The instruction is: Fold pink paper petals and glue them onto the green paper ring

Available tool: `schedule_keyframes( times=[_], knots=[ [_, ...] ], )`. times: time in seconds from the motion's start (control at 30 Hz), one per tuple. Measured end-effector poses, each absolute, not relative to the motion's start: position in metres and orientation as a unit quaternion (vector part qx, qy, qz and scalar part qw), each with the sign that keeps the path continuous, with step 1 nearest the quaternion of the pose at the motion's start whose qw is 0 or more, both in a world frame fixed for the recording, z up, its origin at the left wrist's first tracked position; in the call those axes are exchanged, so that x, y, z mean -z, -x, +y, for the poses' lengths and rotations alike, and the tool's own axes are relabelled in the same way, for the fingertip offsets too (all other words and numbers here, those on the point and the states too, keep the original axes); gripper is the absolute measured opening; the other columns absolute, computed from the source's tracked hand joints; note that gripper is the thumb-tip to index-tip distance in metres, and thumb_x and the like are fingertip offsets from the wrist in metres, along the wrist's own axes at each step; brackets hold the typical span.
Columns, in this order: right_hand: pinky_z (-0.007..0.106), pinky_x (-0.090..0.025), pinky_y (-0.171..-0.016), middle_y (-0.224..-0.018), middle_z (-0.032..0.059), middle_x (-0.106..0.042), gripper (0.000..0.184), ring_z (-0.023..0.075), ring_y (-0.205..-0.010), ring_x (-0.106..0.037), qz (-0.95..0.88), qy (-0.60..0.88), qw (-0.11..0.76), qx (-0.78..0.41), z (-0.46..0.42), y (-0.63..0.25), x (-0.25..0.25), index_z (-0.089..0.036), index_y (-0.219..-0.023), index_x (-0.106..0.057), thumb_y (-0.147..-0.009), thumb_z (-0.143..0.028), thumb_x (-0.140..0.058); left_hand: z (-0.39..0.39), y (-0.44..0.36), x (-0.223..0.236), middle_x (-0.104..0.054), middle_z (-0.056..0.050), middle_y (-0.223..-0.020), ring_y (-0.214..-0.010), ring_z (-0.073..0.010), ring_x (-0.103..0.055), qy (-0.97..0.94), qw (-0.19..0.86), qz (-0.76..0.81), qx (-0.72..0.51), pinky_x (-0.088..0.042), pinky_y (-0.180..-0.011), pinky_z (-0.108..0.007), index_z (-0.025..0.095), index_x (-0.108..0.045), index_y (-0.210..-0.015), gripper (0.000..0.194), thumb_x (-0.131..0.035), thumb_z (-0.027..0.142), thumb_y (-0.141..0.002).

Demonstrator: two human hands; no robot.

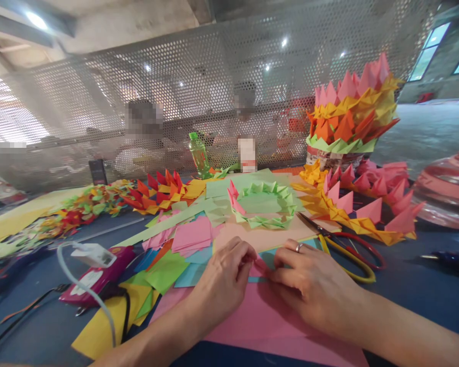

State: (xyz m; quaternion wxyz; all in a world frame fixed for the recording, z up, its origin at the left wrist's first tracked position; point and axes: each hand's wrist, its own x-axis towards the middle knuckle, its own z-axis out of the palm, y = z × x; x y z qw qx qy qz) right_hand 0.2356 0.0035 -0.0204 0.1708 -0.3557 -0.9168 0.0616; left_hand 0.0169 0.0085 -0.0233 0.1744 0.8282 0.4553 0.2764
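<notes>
Lower centre of the frame: a large pink sheet (268, 316) lies flat on the blue table (413, 285). Both hands rest on its far edge. The left hand (222, 278) and the right hand (309, 283) meet at a small pink paper piece (259, 265), which lies at centre frame, just above the sheet's far edge. Fingertips of both hands are closed in a pinch on this piece; the remaining fingers are curled. A ring (298, 247) sits on one finger of the right hand.

Lower left: a magenta device (95, 275) with a white plug and white cable (84, 290) lies beside loose yellow, green and orange squares.

Just beyond the right hand: scissors (348, 250) with yellow and red handles lie on the table, blades pointing to upper left.

Centre: a stack of pink squares (193, 234) lies left of a green folded-paper ring (268, 204), which rests on a peach sheet.

Right of centre: a chain of pink and yellow folded points (363, 214) runs toward the right edge.

Upper right: a tall stacked paper crown (352, 112) in green, orange, yellow and pink stands upright.

Left: a chain of red, orange and green folded units (110, 201) extends toward the left edge.

Rear centre: a green bottle (198, 155) stands before a perforated metal screen (176, 81).
</notes>
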Motion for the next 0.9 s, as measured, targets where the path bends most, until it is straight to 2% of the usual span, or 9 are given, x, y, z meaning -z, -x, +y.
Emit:
schedule_keyframes(
  times=[0.13,0.27,0.53,0.67,0.73,0.8,0.9],
  knots=[
    [0.036,-0.037,-0.073,-0.086,0.0044,-0.061,0.022,0.0224,-0.087,-0.054,-0.918,0.353,0.174,-0.051,0.003,-0.237,0.022,-0.023,-0.084,-0.073,-0.096,-0.021,-0.055,0.003,-0.017,0.022,-0.053,-0.003,-0.097,-0.093,-0.0212,-0.052,-0.842,0.138,0.452,-0.261,-0.041,-0.085,-0.037,0.02,-0.05,-0.095,0.019,-0.042,0.003,-0.093],
    [0.035,-0.036,-0.072,-0.085,0.0036,-0.061,0.021,0.0215,-0.085,-0.054,-0.916,0.348,0.196,-0.043,0.002,-0.238,0.024,-0.023,-0.086,-0.074,-0.096,-0.021,-0.055,0.0,-0.019,0.02,-0.05,-0.003,-0.098,-0.094,-0.024,-0.048,-0.847,0.101,0.461,-0.246,-0.039,-0.086,-0.042,0.022,-0.046,-0.096,0.022,-0.038,0.002,-0.091],
    [0.035,-0.039,-0.076,-0.084,0.0034,-0.061,0.021,0.0223,-0.087,-0.054,-0.918,0.344,0.196,-0.038,0.004,-0.237,0.025,-0.023,-0.088,-0.074,-0.097,-0.023,-0.055,0.004,-0.014,0.024,-0.048,-0.003,-0.095,-0.093,-0.0229,-0.049,-0.851,0.081,0.468,-0.226,-0.042,-0.084,-0.039,0.022,-0.041,-0.096,0.032,-0.038,-0.003,-0.076],
    [0.035,-0.039,-0.075,-0.084,0.0033,-0.061,0.021,0.0222,-0.087,-0.054,-0.918,0.345,0.193,-0.039,0.004,-0.238,0.024,-0.023,-0.085,-0.073,-0.097,-0.022,-0.056,0.004,-0.011,0.023,-0.05,-0.004,-0.095,-0.092,-0.0235,-0.051,-0.852,0.067,0.468,-0.225,-0.044,-0.082,-0.039,0.022,-0.043,-0.096,0.034,-0.038,-0.003,-0.073],
    [0.035,-0.038,-0.074,-0.084,0.0034,-0.061,0.02,0.0226,-0.087,-0.054,-0.918,0.345,0.193,-0.035,0.004,-0.238,0.024,-0.023,-0.086,-0.073,-0.096,-0.022,-0.056,0.001,-0.009,0.022,-0.053,-0.006,-0.102,-0.098,-0.0247,-0.052,-0.856,0.056,0.462,-0.224,-0.044,-0.086,-0.042,0.021,-0.047,-0.101,0.039,-0.038,-0.004,-0.072],
    [0.035,-0.038,-0.073,-0.084,0.0036,-0.062,0.017,0.0231,-0.087,-0.054,-0.919,0.343,0.193,-0.029,0.004,-0.238,0.024,-0.023,-0.089,-0.073,-0.095,-0.022,-0.058,-0.002,-0.008,0.02,-0.055,-0.008,-0.118,-0.11,-0.0254,-0.052,-0.872,0.04,0.433,-0.224,-0.041,-0.095,-0.044,0.021,-0.051,-0.115,0.051,-0.037,-0.006,-0.074],
    [0.036,-0.037,-0.073,-0.084,0.0039,-0.062,0.016,0.0235,-0.086,-0.053,-0.919,0.343,0.195,-0.021,0.003,-0.239,0.025,-0.023,-0.088,-0.073,-0.094,-0.023,-0.058,-0.005,-0.009,0.019,-0.059,-0.008,-0.132,-0.123,-0.0225,-0.051,-0.917,0.01,0.332,-0.221,-0.036,-0.106,-0.041,0.019,-0.05,-0.132,0.054,-0.037,-0.006,-0.086]
  ],
)
